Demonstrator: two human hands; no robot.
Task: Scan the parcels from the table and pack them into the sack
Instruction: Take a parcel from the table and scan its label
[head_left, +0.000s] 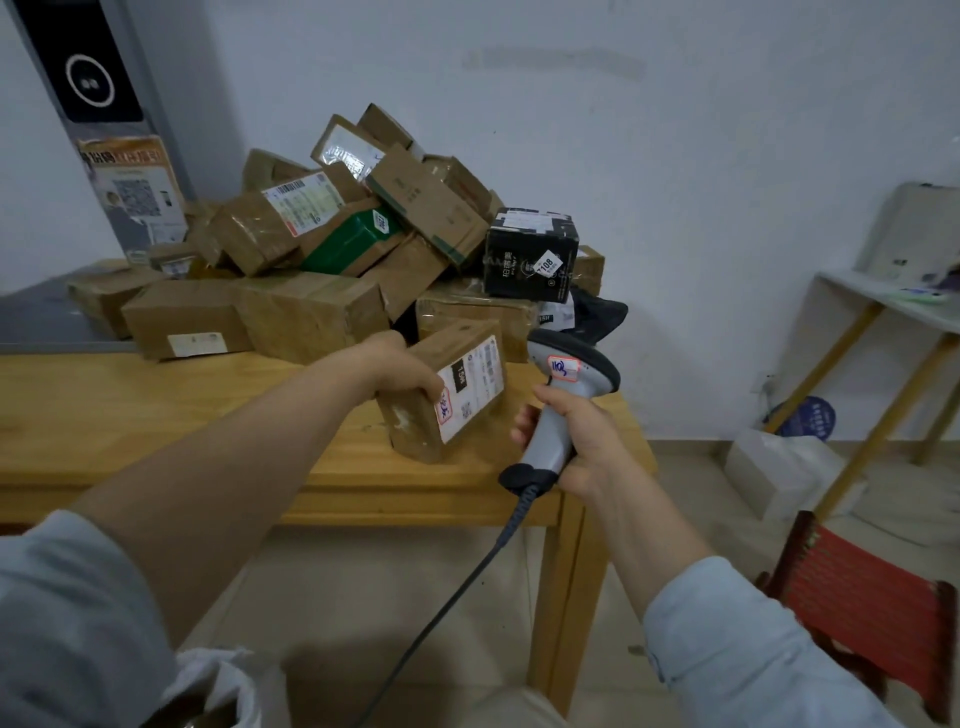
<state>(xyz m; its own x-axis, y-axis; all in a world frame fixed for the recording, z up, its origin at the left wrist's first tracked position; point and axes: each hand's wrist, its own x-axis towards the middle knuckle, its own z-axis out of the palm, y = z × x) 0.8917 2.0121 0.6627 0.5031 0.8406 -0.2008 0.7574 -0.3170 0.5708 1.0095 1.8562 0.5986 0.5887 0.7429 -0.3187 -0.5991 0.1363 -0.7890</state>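
One small brown parcel (447, 395) is tilted over the desk (156, 405) front, label up. My left hand (400, 371) grips its top corner; my right hand (576, 441) clasps the scanner (566, 384) handle beside it. I judge it light, stiff, tape-slick: best held across the edges.

A pale bluish-white wall (701, 156) closes the back under soft, even light. A light wooden table (130, 405) stands on beige floor tiles (691, 493). At left rises a grey cabinet (150, 88) bearing a poster (132, 182); at right stand a white side table (878, 296) on yellow legs and a red chair (872, 592)
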